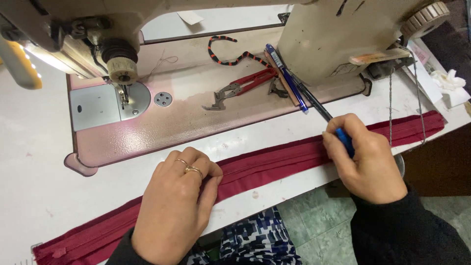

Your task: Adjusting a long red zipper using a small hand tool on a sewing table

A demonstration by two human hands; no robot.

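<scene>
A long dark red zipper tape lies along the front edge of the white sewing table. My left hand, with rings on two fingers, pinches the tape near its middle, fingers closed on it. My right hand is shut on a blue-handled tool whose dark tip points up-left toward the machine bed, just above the tape.
An industrial sewing machine stands behind, with its needle and presser foot at the left. On its pink bed lie red-handled pliers, a blue pen, a loose presser foot and an orange-black cord. The floor shows below the table edge.
</scene>
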